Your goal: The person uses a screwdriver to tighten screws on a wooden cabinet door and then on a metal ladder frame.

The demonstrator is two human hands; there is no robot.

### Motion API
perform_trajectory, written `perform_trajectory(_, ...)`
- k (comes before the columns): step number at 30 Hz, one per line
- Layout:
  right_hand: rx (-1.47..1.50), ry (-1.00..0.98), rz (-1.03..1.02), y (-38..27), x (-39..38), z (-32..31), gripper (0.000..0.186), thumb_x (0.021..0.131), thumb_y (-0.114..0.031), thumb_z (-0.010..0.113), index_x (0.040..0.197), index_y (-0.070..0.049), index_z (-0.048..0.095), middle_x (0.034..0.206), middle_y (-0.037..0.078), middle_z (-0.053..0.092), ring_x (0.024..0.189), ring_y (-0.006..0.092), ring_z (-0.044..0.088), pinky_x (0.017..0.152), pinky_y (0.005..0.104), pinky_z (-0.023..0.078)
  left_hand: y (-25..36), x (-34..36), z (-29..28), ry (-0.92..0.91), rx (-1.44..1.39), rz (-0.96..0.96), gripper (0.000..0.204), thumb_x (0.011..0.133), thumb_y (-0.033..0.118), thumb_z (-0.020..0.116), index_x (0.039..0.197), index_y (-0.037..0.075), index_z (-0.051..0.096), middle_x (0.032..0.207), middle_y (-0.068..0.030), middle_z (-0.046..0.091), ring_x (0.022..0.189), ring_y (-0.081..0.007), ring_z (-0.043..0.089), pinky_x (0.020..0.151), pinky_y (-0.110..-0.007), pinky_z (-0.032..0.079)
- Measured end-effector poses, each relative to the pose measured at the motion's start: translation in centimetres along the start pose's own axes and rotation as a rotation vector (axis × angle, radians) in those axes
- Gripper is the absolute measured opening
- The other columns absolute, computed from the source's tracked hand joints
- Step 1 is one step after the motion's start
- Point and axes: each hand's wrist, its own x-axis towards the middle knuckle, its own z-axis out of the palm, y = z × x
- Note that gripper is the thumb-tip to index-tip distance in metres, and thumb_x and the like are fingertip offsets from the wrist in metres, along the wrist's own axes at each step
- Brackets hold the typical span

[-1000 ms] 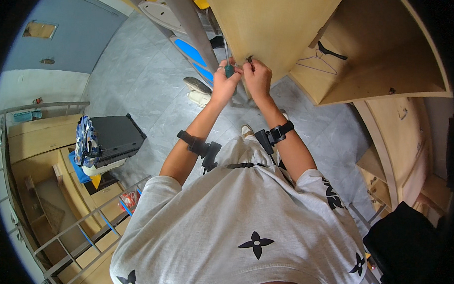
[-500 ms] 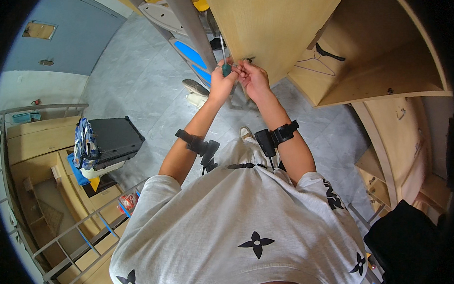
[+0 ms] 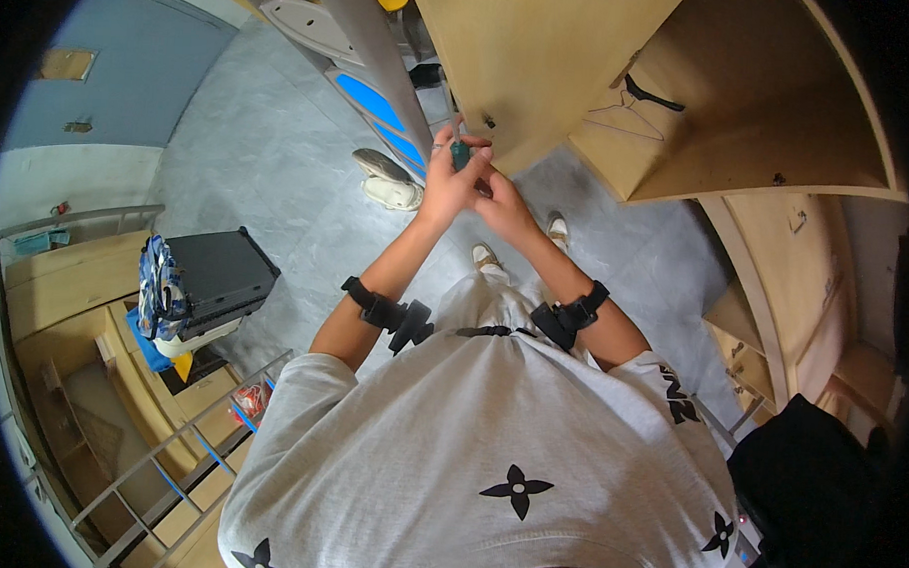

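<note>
My left hand is closed around the green handle of a screwdriver, its shaft pointing away from me. Close against it, my right hand has its fingers curled in at the handle's near side. A small dark patch shows between the two hands, too hidden to name. Just beyond them stands a light wooden cabinet door, swung open. A small dark metal fitting sits near the door's lower edge, apart from my fingers.
An open wooden cabinet at the right holds a black hanger and a wire hanger. A grey ladder frame rises left of the door. Shoes lie on the floor. Farther left stands a black suitcase.
My hands have drawn back from the door's fitting toward me and come together around the screwdriver handle. The fitting is now uncovered. Both of my feet now show below.
</note>
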Motion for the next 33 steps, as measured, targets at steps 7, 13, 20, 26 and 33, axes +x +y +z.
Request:
perform_trajectory(7, -0.459, 0.205, 0.044, -0.5, -8.3, -3.6, 0.031, 0.086, -0.019, 0.054, 0.11, 0.0, 0.049, 0.078, 0.008, 0.055, 0.07, 0.0182, 0.053, 0.066, 0.0319, 0.043, 1.0, -0.5, 1.2, -0.067, -0.413, -0.264, 0.021, 0.091, 0.014, 0.052, 0.1, -0.005, 0.054, 0.115, -0.0155, 0.052, 0.095, -0.0225, 0.058, 0.076, -0.031, 0.05)
perform_trajectory(13, -0.638, 0.283, 0.032, -3.1, -9.4, -3.8, 0.031, 0.088, -0.022, 0.054, 0.109, 0.001, 0.05, 0.074, 0.009, 0.054, 0.066, 0.0174, 0.051, 0.061, 0.0305, 0.042, -0.2, 0.4, 2.4, -0.181, -0.749, -0.522, 0.03, 0.094, 0.016, 0.045, 0.112, -0.008, 0.047, 0.103, -0.0182, 0.059, 0.09, -0.0261, 0.061, 0.081, -0.037, 0.051)
perform_trajectory(20, -0.692, 0.322, -0.006, -2.9, -9.7, -4.1, 0.037, 0.087, -0.025, 0.056, 0.111, 0.003, 0.049, 0.077, 0.014, 0.056, 0.068, 0.0219, 0.053, 0.064, 0.0326, 0.043, -0.6, 0.6, 2.9, -0.21, -0.781, -0.557, 0.029, 0.094, 0.016, 0.045, 0.113, -0.006, 0.047, 0.101, -0.0189, 0.06, 0.089, -0.0278, 0.063, 0.08, -0.037, 0.052)
perform_trajectory(26, -0.697, 0.321, -0.021, -3.2, -9.4, -4.1, 0.039, 0.087, -0.024, 0.056, 0.113, 0.004, 0.049, 0.076, 0.014, 0.056, 0.067, 0.0221, 0.053, 0.064, 0.0323, 0.044, -1.0, 0.8, 2.9, -0.216, -0.799, -0.562, 0.028, 0.094, 0.017, 0.045, 0.111, -0.005, 0.048, 0.098, -0.0186, 0.062, 0.086, -0.027, 0.064, 0.076, -0.035, 0.053)
perform_trajectory(33, -0.672, 0.292, 0.025, -3.3, -9.4, -4.1, 0.037, 0.087, -0.021, 0.056, 0.113, 0.004, 0.05, 0.075, 0.012, 0.056, 0.065, 0.0195, 0.052, 0.063, 0.0306, 0.043, -0.8, 0.8, 2.7, -0.222, -0.791, -0.579, 0.027, 0.094, 0.016, 0.044, 0.111, -0.005, 0.048, 0.097, -0.0184, 0.062, 0.086, -0.0273, 0.064, 0.077, -0.036, 0.053)
